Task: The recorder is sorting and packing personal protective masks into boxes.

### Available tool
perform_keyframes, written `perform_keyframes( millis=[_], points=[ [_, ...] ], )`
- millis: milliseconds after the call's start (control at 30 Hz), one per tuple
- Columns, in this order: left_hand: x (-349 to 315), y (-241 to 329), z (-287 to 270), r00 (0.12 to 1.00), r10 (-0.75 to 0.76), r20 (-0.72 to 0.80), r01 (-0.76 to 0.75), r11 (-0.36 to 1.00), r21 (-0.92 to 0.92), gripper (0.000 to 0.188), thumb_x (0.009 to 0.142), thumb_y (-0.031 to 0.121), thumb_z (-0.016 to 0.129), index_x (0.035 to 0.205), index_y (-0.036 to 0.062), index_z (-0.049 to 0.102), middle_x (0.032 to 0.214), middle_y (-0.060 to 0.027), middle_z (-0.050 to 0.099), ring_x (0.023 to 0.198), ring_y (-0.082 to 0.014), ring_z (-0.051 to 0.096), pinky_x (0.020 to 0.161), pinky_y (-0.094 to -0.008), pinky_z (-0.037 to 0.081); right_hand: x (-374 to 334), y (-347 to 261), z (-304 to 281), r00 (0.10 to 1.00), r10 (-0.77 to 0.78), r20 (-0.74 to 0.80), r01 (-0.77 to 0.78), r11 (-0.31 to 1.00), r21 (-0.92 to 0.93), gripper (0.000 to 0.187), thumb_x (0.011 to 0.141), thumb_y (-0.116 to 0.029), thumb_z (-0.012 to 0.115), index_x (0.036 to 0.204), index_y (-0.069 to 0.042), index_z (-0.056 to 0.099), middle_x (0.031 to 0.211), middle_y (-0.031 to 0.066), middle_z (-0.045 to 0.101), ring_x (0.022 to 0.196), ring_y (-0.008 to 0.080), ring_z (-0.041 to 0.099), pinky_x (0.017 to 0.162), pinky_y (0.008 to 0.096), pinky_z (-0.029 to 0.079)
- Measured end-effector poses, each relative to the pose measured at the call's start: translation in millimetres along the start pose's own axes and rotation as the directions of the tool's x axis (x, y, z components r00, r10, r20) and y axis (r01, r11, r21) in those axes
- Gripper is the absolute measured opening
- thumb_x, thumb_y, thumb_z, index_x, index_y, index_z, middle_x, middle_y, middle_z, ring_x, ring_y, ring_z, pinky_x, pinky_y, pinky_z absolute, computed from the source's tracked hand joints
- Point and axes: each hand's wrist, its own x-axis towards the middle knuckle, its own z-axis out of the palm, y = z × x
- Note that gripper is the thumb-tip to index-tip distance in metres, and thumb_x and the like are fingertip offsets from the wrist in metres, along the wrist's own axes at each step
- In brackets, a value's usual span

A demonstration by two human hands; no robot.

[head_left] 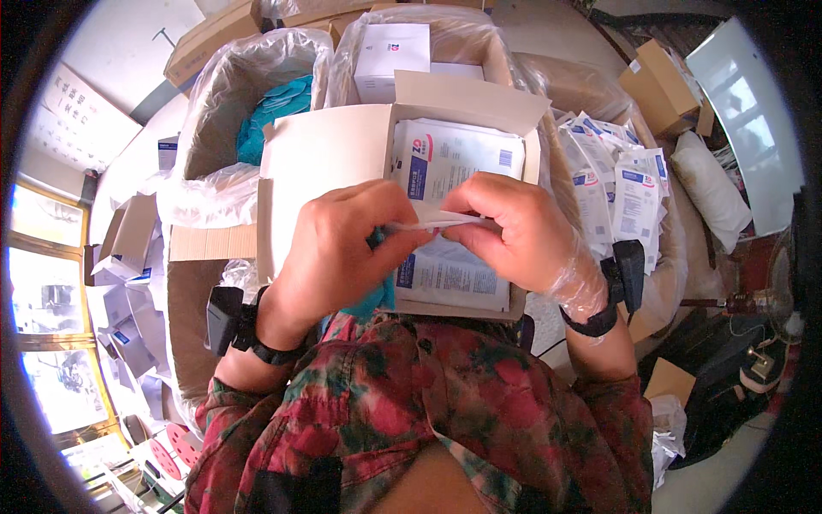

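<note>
My left hand [338,248] and my right hand [514,227] meet over an open white cardboard box [325,154] and pinch a thin clear plastic pouch [437,223] edge-on between their fingertips. Teal glove material [377,295] shows under my left palm. In the box lie flat white packets with blue print [454,154], one at the back and one below my hands. My right hand wears a loose clear plastic glove. Both wrists carry black straps with small black devices.
A plastic-lined carton with teal gloves [274,107] stands at the back left. Behind the box sits a small white carton [390,56]. A heap of white-blue packets [616,180] lies at the right. Small open white boxes [128,248] pile at the left.
</note>
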Motion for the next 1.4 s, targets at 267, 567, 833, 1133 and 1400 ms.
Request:
perform_keyframes(
  millis=[267, 567, 833, 1133, 1400],
  points=[
    [4.2, 11.3, 2.3, 0.983, -0.139, -0.123, 0.139, 0.99, -0.002, 0.018, 0.073, 0.01, 0.075, 0.082, 0.0035, 0.061, 0.074, -0.0097, 0.062, 0.066, -0.0256, 0.063, 0.058, -0.0334, 0.048, 5.0, 0.8, 2.5, 0.987, -0.158, 0.018, 0.158, 0.987, -0.005, 0.021, 0.073, 0.001, 0.057, 0.094, -0.002, 0.059, 0.089, 0.0167, 0.061, 0.089, 0.0378, 0.059, 0.078, 0.0435, 0.049],
    [2.8, 0.6, 6.4, 0.993, -0.074, -0.088, 0.07, 0.996, -0.047, 0.013, 0.073, 0.008, 0.076, 0.081, 0.0002, 0.068, 0.075, -0.0091, 0.063, 0.071, -0.0191, 0.061, 0.063, -0.0304, 0.048, 2.5, 0.4, 10.2, 0.989, -0.12, -0.086, 0.109, 0.986, -0.124, 0.016, 0.076, -0.008, 0.064, 0.09, -0.002, 0.058, 0.086, 0.0141, 0.061, 0.086, 0.0352, 0.059, 0.076, 0.0423, 0.049],
    [4.0, 5.1, 5.0, 0.995, 0.066, -0.069, -0.075, 0.99, -0.122, 0.008, 0.078, 0.006, 0.071, 0.084, 0.0007, 0.07, 0.077, -0.0102, 0.063, 0.073, -0.0188, 0.061, 0.065, -0.0286, 0.047, 1.5, 0.4, 0.2, 0.987, -0.16, -0.022, 0.157, 0.983, -0.099, 0.016, 0.078, -0.014, 0.066, 0.081, -0.004, 0.054, 0.078, 0.0138, 0.057, 0.078, 0.0351, 0.058, 0.068, 0.0435, 0.047],
    [-1.1, 1.3, 17.9, 0.974, -0.225, 0.02, 0.206, 0.849, -0.487, 0.009, 0.086, 0.007, 0.066, 0.085, -0.0025, 0.068, 0.076, -0.0054, 0.067, 0.07, -0.0095, 0.059, 0.062, -0.0244, 0.047, -0.4, -3.2, 6.8, 0.982, -0.169, -0.084, 0.161, 0.982, -0.096, 0.016, 0.074, -0.006, 0.072, 0.078, -0.002, 0.057, 0.072, 0.0105, 0.056, 0.069, 0.03, 0.057, 0.06, 0.0384, 0.046],
    [2.7, -2.9, 15.1, 0.886, -0.431, 0.171, 0.418, 0.58, -0.7, 0.01, 0.086, 0.009, 0.066, 0.084, -0.0007, 0.068, 0.075, -0.0021, 0.066, 0.07, -0.0055, 0.056, 0.064, -0.0195, 0.044, 4.2, -11.7, 13.9, 0.922, -0.377, -0.094, 0.289, 0.827, -0.483, 0.01, 0.07, -0.012, 0.062, 0.075, -0.01, 0.053, 0.071, 0.0027, 0.05, 0.069, 0.0219, 0.053, 0.06, 0.0341, 0.045]
  ],
)
